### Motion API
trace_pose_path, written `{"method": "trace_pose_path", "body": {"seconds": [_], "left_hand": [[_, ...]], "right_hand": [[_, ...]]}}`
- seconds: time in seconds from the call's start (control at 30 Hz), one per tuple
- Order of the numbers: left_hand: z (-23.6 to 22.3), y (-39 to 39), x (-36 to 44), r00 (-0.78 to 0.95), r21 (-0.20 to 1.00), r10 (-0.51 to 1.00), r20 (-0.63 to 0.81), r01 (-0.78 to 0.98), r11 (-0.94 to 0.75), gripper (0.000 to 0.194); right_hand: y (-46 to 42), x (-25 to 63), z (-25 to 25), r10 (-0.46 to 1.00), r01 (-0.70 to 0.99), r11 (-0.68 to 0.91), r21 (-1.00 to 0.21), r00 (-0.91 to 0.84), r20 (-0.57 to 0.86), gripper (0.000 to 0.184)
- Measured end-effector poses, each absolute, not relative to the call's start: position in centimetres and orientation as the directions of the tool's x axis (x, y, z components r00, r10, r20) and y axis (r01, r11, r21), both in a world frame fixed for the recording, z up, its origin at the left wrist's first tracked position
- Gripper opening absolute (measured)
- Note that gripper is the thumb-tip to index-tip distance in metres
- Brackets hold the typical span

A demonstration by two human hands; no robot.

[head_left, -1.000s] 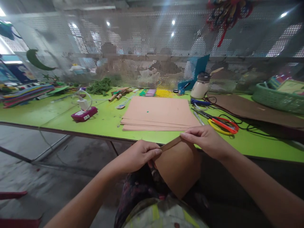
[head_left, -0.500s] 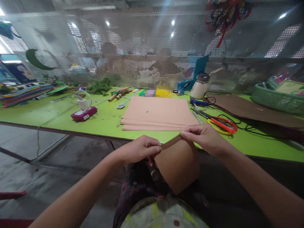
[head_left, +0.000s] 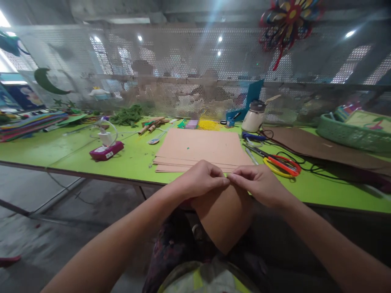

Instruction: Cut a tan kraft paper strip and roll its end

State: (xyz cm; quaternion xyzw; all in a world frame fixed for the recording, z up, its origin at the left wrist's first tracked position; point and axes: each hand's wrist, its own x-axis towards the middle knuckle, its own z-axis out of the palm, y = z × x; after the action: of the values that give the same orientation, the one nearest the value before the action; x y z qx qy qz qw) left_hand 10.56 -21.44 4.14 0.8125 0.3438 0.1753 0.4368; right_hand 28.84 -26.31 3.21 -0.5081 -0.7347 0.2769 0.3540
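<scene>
A sheet of brown paper (head_left: 224,215) hangs over my lap, just off the table's front edge. My left hand (head_left: 205,179) pinches its upper edge between thumb and fingers. Close beside it, my right hand (head_left: 256,181) pinches the same edge, the fingertips of both hands almost meeting. The edge itself is mostly covered by my fingers. Behind my hands a stack of light brown paper sheets (head_left: 201,145) lies on the table, with a small green scrap on top.
On the green table (head_left: 137,162), scissors (head_left: 279,160) with red and yellow handles lie right of the stack. A blue glue gun (head_left: 253,136), a cream jar (head_left: 254,116) and a green basket (head_left: 351,132) stand farther right. A purple power strip (head_left: 106,150) sits left. A perforated screen rises behind.
My left hand has slid right along the paper's edge until it is close to my right hand. My right hand has shifted slightly left and down. The view has tilted up a little.
</scene>
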Motion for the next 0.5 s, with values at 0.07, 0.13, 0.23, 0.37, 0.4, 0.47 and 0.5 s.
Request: {"method": "trace_pose_path", "body": {"seconds": [0.07,0.13,0.23,0.37,0.4,0.47,0.5], "left_hand": [[3.8,-21.4,10.5,0.697,0.837,0.715,-0.06,0.425,-0.344,0.037],[3.5,-21.5,10.3,0.681,0.839,0.724,-0.109,0.453,-0.3,0.038],[3.5,-22.0,9.6,0.666,0.835,0.731,-0.148,0.48,-0.268,0.035],[3.1,-22.5,8.4,0.645,0.864,0.744,-0.173,0.462,-0.2,0.029],[2.8,-22.6,8.1,0.64,0.881,0.746,-0.184,0.443,-0.163,0.027],[2.1,-22.8,7.4,0.635,0.912,0.745,-0.205,0.4,-0.09,0.025],[1.7,-22.9,7.1,0.636,0.924,0.741,-0.214,0.379,-0.058,0.024]], "right_hand": [[-26.5,29.1,3.2,0.943,0.55,0.327,-0.769,-0.239,0.23,0.033],[-26.6,29.1,3.0,0.942,0.555,0.329,-0.764,-0.25,0.224,0.034],[-26.6,29.0,2.7,0.938,0.553,0.334,-0.764,-0.272,0.213,0.032],[-26.4,29.1,2.6,0.94,0.531,0.337,-0.778,-0.243,0.241,0.03],[-26.3,29.2,2.5,0.94,0.529,0.337,-0.779,-0.231,0.25,0.03],[-26.2,29.5,2.5,0.942,0.53,0.334,-0.779,-0.218,0.255,0.031],[-26.1,29.6,2.5,0.943,0.53,0.332,-0.78,-0.215,0.254,0.031]]}}
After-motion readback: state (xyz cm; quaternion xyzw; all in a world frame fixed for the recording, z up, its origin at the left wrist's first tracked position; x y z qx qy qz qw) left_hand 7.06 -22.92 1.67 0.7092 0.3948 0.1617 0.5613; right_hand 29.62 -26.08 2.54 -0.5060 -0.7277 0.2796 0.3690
